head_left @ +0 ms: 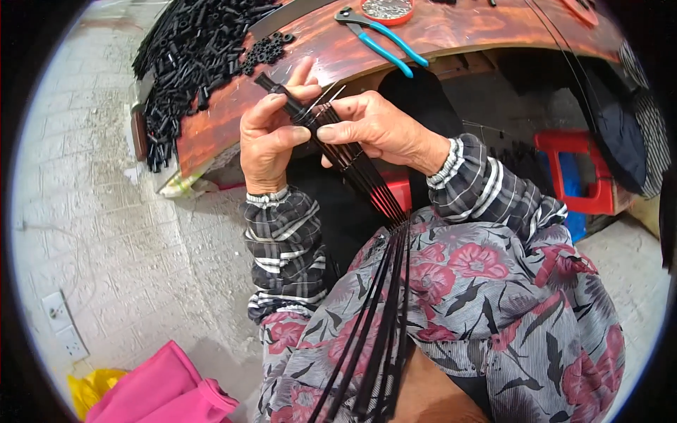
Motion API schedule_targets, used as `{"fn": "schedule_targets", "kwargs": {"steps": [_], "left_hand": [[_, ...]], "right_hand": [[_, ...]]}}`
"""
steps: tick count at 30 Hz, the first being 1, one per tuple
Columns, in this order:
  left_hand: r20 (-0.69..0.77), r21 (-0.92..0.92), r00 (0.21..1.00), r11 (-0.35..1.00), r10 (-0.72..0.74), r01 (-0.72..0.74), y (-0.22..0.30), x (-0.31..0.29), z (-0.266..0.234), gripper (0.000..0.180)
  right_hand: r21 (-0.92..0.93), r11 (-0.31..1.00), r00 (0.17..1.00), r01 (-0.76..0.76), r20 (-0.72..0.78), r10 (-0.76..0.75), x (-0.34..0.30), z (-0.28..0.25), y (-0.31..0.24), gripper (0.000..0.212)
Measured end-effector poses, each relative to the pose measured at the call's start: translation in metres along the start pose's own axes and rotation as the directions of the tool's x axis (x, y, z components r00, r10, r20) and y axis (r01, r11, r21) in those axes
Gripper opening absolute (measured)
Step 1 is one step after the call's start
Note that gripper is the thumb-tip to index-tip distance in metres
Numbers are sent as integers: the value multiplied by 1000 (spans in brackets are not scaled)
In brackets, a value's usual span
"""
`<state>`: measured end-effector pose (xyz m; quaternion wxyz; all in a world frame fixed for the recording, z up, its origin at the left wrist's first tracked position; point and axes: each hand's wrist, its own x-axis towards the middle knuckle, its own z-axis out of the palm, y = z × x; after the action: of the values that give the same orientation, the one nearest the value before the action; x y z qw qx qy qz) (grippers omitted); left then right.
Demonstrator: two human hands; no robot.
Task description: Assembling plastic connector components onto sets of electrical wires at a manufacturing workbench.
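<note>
Left hand (268,137) pinches a black tube (276,90) steady while right hand (370,127), just beside, grips the fanned black rods (367,180) to feed their tips in.

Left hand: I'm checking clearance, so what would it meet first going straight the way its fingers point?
Probably the right hand: the left hand points across the bundle of thin black rods; depth unclear.
</note>
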<state>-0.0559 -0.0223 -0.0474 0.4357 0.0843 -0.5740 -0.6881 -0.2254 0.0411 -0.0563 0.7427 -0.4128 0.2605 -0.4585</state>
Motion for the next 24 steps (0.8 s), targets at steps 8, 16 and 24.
{"fn": "schedule_targets", "kwargs": {"steps": [8, 16, 24], "left_hand": [[171, -176, 968, 973, 181, -151, -18, 6, 5, 44], [184, -443, 954, 887, 235, -133, -45, 16, 18, 35], [112, -464, 965, 871, 237, -161, -40, 5, 25, 40]], "right_hand": [[-1, 1000, 997, 31, 77, -31, 0, -2, 3, 30], [-30, 997, 993, 65, 96, -62, -10, -9, -8, 31], [1, 995, 985, 95, 144, -95, 5, -4, 6, 25]]}}
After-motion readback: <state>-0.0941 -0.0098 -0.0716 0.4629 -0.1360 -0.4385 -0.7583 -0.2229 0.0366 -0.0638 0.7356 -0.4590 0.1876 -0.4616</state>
